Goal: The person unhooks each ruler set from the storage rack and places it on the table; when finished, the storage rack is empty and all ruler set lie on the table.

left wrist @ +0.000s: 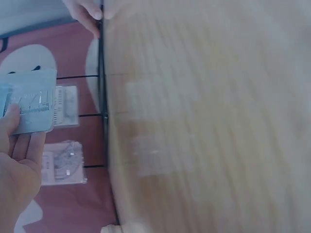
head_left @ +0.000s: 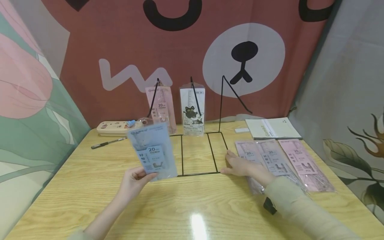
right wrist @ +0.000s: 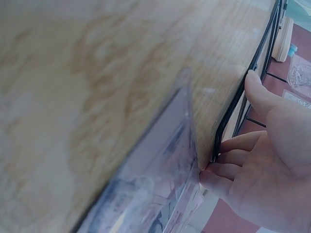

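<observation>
My left hand [head_left: 136, 181] pinches a blue ruler set pack [head_left: 156, 153] by its lower edge, thumb in front. It is held up before the left part of a black wire display rack [head_left: 212, 153]. My right hand [head_left: 240, 165] grips the rack's front right corner; in the right wrist view its thumb [right wrist: 257, 87] lies on the front bar, with the fingers curled at the corner. On the rack's left hook hangs a pink ruler set pack [head_left: 168, 108], partly behind the blue one. The middle hook carries a white ruler set pack [head_left: 192, 128] with black cats.
Right of the rack lie a pink pack [head_left: 300, 158], a greyish-purple pack [head_left: 271, 153] and another pinkish pack [head_left: 244, 145], partly under my right arm. Behind them is a notebook [head_left: 258, 130]. A pen [head_left: 109, 142] and a cream case [head_left: 112, 128] lie at the left.
</observation>
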Demonstrator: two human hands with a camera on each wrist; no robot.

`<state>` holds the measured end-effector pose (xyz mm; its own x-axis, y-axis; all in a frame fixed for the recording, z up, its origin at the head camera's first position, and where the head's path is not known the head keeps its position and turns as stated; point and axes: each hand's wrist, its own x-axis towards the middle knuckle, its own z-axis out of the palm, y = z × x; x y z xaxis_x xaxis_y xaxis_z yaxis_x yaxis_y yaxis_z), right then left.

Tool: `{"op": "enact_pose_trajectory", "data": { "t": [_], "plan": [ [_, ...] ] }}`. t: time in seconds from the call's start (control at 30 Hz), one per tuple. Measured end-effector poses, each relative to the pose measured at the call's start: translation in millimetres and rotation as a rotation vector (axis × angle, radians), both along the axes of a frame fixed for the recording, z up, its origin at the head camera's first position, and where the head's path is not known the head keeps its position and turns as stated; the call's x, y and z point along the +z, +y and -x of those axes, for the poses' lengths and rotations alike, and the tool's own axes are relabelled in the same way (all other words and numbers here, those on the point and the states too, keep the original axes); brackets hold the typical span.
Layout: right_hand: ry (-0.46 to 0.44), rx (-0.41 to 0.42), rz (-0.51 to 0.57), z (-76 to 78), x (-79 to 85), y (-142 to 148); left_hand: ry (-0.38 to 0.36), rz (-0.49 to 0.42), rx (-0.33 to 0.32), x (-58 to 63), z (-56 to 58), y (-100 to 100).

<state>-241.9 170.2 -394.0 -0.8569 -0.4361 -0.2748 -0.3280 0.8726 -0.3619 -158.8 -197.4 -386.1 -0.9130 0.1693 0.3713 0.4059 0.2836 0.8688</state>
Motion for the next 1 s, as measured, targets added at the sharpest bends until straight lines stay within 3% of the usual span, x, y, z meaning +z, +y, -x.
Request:
{"op": "enact_pose_trajectory", "data": {
  "t": [0.1,0.27,0.33,0.4,0.5,0.6,0.67,0.77,0.9,1.0],
  "plan": [
    [0.003,0.007,0.003,0.6,0.7,0,0.006,-0.021,0.04,6.5,-7.5,-5],
    [-0.003,-0.005,-0.003,0.7,1.9,0,0.018,-0.026,0.235,15.6,-7.5,-26],
    [-0.002,0.0,-0.005,0.1,2.2,0,0.056,-0.027,0.272,16.5,-6.9,-37],
    [-0.005,0.003,-0.006,-0.6,2.5,0,0.106,-0.054,0.255,16.2,-8.2,-46],
    [-0.009,0.009,-0.002,-0.9,3.7,-1,0.159,-0.109,0.172,15.4,-13.7,-57],
    [-0.005,0.006,-0.001,-0.2,4.7,-1,0.138,-0.092,0.182,15.3,-19.2,-65],
    [-0.004,0.003,0.001,0.4,4.7,0,0.074,-0.023,0.242,15.2,-20.7,-69],
    [-0.004,0.002,0.001,0.6,3.9,0,-0.115,0.08,0.327,13.0,-19.0,-76],
    [-0.012,0.002,0.005,-0.3,2.9,1,-0.432,0.174,0.335,5.0,-12.7,-85],
    [-0.015,-0.001,0.009,-0.6,2.6,0,-0.588,0.253,0.305,-2.0,-8.8,-87]
  ]
}}
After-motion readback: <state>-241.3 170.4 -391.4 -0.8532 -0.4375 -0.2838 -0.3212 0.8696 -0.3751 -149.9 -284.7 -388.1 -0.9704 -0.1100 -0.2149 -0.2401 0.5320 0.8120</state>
